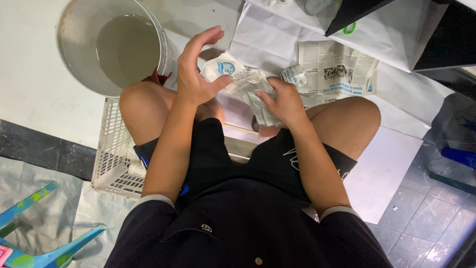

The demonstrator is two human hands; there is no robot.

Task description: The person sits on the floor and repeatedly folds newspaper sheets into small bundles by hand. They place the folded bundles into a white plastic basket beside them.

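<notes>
Head view: person sits on a white plastic crate (pixel 111 159) over white sheet (pixel 29 84) w/ dark floor tiles (pixel 426 208) at edges; grey bucket (pixel 106 44) of murky water at upper left, newspaper sheet (pixel 337 67) spread ahead by right knee, painted blue stool (pixel 29 243) lower left. Left hand (pixel 196 74) mostly open, fingers spread and raised, thumb pressing a white round object (pixel 223 67) w/ blue mark. Right hand (pixel 285 101) closed around a strip of wet newspaper (pixel 255 87), which runs from that object down between the knees.
</notes>
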